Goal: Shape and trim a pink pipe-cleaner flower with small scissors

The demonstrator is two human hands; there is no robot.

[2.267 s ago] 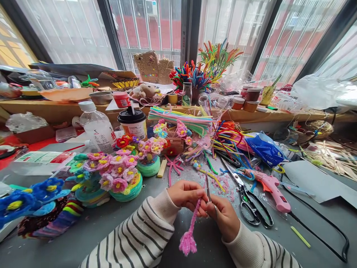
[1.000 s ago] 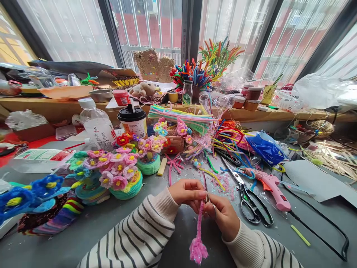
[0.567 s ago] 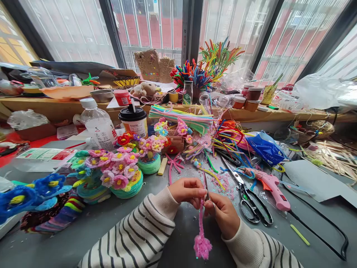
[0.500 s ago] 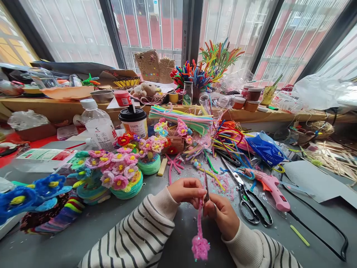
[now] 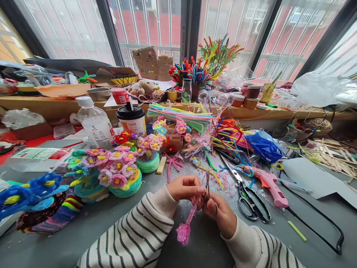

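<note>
Between finger and thumb, my left hand (image 5: 187, 189) pinches a pink pipe cleaner flower (image 5: 183, 233) by its fuzzy stem. The bloom hangs below the hand, tilted to the left. My right hand (image 5: 219, 213) is closed around a small pair of scissors (image 5: 207, 183); their blades point upward beside the stem, close to my left fingertips. The handles are mostly hidden in my fingers. Pink fuzz clippings (image 5: 226, 182) lie scattered on the table beyond both hands.
Large black-handled scissors (image 5: 245, 195) and a pink glue gun (image 5: 275, 190) with its cord lie on the right. Pots of pipe cleaner flowers (image 5: 122, 175) stand on the left, near a plastic bottle (image 5: 95, 124) and a lidded cup (image 5: 131, 121). Bundled pipe cleaners (image 5: 180, 117) lie behind.
The pink flower has swung left and up, its stem now slanting. The scissor blades remain by the stem, and both hands stay nearly in place. The whole view has shifted slightly.
</note>
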